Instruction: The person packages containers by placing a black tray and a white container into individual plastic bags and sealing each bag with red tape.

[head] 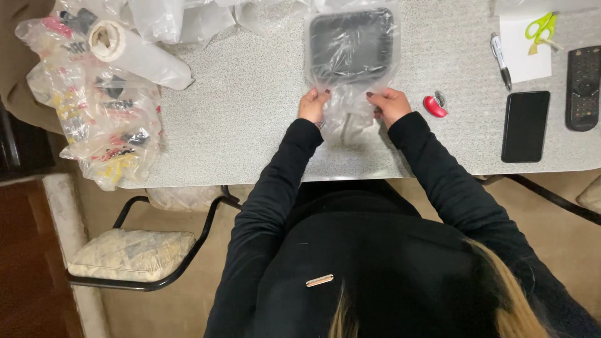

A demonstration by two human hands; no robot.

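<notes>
Far left of the worktop (250, 94) there's a printed plastic bag (103, 119) lying w/ a roll of clear film (134, 53) on top. Middle: left hand (311, 105) is pinching the near edge of a clear bag (350, 94), fingers closed on the plastic. Black tray (352, 42) is sitting inside that bag, just past both hands. Right hand (389, 104) is gripping the same edge, also closed on it. Further right: small red thing (433, 106), pen (501, 61), black phone (525, 126), green scissors (541, 26), remote (583, 87).
</notes>
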